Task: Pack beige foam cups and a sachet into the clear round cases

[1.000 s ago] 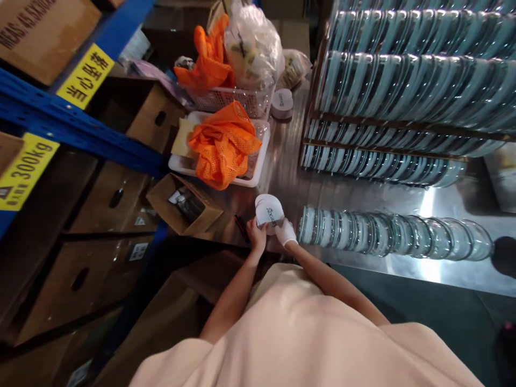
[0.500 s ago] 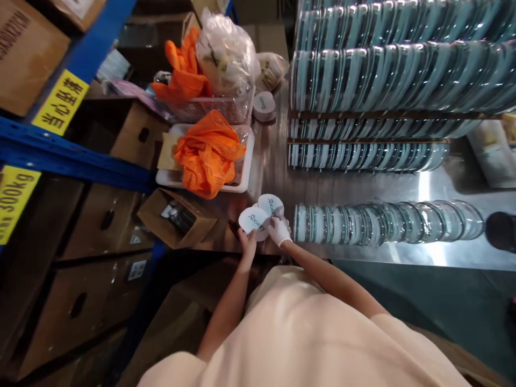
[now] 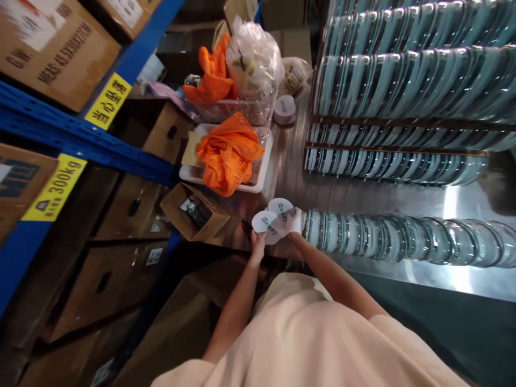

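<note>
At the upper left of the frame we see blue shelving (image 3: 80, 141) carrying cardboard cartons (image 3: 56, 43) and yellow labels (image 3: 108, 100). Below it, more brown boxes (image 3: 129, 204) sit in shadow. Near the centre, a white tray (image 3: 264, 169) holds an orange mesh cloth (image 3: 228, 153); behind it a pink basket (image 3: 226, 112) carries more orange mesh and a clear plastic bag (image 3: 252, 59). A small open carton (image 3: 195, 217) lies at the steel table's (image 3: 403, 196) left edge. At the upper right, we see racks of glass lids (image 3: 403, 80) standing on edge.

Orange mesh cloth (image 3: 228, 152), white tray (image 3: 264, 171)
</note>
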The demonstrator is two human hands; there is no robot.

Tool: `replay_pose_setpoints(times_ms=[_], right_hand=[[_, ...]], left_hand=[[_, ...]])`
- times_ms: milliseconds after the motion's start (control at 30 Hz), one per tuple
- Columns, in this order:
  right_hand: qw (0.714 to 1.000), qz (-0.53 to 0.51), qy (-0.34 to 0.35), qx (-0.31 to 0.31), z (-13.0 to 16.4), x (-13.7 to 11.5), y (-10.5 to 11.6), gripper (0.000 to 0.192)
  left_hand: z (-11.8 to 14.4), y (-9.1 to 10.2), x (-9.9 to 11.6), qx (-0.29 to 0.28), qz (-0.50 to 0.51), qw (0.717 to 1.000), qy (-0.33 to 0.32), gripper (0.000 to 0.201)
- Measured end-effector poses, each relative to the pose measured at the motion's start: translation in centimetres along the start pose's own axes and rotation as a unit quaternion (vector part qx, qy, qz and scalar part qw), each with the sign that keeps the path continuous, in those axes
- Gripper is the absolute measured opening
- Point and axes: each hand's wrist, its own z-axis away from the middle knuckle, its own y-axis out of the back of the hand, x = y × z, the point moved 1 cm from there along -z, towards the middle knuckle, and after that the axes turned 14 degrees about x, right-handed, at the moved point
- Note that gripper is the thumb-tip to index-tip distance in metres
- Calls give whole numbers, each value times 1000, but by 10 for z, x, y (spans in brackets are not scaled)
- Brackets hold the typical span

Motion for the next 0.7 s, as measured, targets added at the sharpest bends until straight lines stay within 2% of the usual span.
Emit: replay_pose_setpoints(times_ms=[67,133,233,367,433,533,600,700], right_hand=[[999,-15,-45,12,6,-1,7,41],[995,-66,-71,6,19,-1,19,45],[982,-181,-59,-7,47,1,44,43],[949,-310,-40,-34,83,14,87,48],[940,-339,-41,-26,94,26,112,56],[941,-326,-76,41,102,50,156,64],[932,-336,-111,74,107,67,191,57],[911,-383,-138,58,122,90,243,60]], left_hand=[[5,6,8,-7,13,1000,-3,40],[13,14,20,-37,30,999,-13,42],[30,22,41,-112,28,992,-52,49],[71,15,66,-218,2,973,-80,55],[96,6,74,-276,5,958,-78,55],[129,-13,84,-368,-1,927,-69,60],[147,-32,92,-419,-5,906,-66,66],[175,-72,107,-489,-30,868,-75,74]])
